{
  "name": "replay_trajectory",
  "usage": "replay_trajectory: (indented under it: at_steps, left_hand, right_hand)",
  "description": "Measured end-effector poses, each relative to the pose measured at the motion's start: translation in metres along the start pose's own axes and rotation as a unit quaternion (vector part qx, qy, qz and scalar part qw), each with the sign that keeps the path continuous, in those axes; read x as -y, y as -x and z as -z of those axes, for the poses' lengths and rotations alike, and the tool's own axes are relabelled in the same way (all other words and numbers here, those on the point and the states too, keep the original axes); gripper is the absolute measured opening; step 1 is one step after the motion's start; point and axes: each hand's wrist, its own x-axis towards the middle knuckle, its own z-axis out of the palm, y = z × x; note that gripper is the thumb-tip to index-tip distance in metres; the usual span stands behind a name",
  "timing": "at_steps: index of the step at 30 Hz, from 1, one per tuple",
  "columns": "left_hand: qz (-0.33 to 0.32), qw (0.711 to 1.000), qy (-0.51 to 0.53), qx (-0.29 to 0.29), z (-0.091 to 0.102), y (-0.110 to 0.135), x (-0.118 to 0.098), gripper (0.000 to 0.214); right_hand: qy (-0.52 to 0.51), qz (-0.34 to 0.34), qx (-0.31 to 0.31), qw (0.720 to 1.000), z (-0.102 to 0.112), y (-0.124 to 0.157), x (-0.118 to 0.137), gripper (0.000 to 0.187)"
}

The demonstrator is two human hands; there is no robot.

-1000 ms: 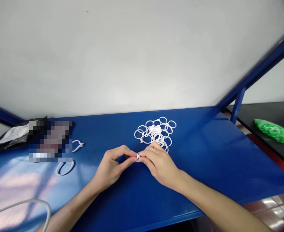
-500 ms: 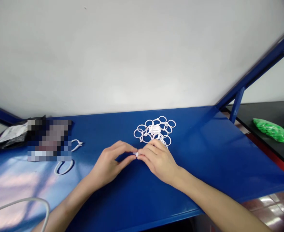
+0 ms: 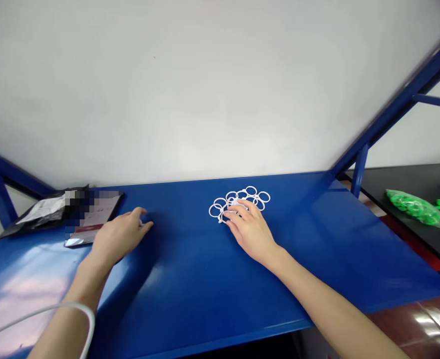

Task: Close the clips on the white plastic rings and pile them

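Note:
My left hand (image 3: 121, 233) is over the left part of the blue table, beside a flat package. Its thumb and forefinger are apart, and a bit of a white ring (image 3: 141, 223) shows between them. The rest of that ring is hidden by the hand. Over the heap of thin white rings (image 3: 264, 197) with small knobs is my right hand (image 3: 250, 228), its fingers spread and reaching among the near rings. Whether the fingertips pinch any ring cannot be made out.
A black plastic bag with a white label (image 3: 42, 209) and a flat package (image 3: 96, 214) lie at the left. A white cable (image 3: 55, 306) arches across my left forearm. Blue frame bars (image 3: 388, 119) rise at the right, with a bag of green pieces (image 3: 416, 209) on a black table beyond.
My hands have parted from the small white piece they pinched together. The left hand has moved left, covering the loose rings there; the right has moved up onto the heap.

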Motion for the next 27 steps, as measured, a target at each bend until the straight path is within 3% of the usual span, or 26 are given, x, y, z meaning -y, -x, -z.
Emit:
replay_trajectory:
  at_steps: [6, 9, 13, 17, 20, 27]
  left_hand:
    - [-0.156, 0.981, 0.109, 0.043, -0.018, 0.001, -0.036, 0.039]
    - [-0.2, 0.966, 0.158, 0.045, -0.022, 0.01, -0.059, 0.035]
    - [-0.207, 0.947, 0.236, 0.063, -0.019, 0.027, -0.086, 0.028]
    - [-0.211, 0.909, 0.343, 0.105, -0.015, 0.044, -0.107, 0.015]
    - [-0.195, 0.897, 0.386, 0.097, -0.016, 0.051, -0.114, 0.009]
    - [-0.177, 0.878, 0.438, 0.083, -0.018, 0.052, -0.119, 0.016]
  right_hand:
    - [-0.011, 0.015, -0.008, 1.0, 0.002, 0.005, 0.014, 0.02]
    - [-0.033, 0.029, -0.002, 0.999, 0.002, 0.008, 0.023, 0.021]
    - [-0.084, 0.045, 0.003, 0.995, 0.004, 0.011, 0.034, 0.023]
    - [-0.163, 0.036, 0.009, 0.986, 0.004, 0.014, 0.04, 0.021]
    - [-0.223, 0.002, 0.016, 0.975, 0.004, 0.016, 0.043, 0.014]
    - [-0.314, -0.11, 0.02, 0.943, 0.005, 0.014, 0.045, 0.009]
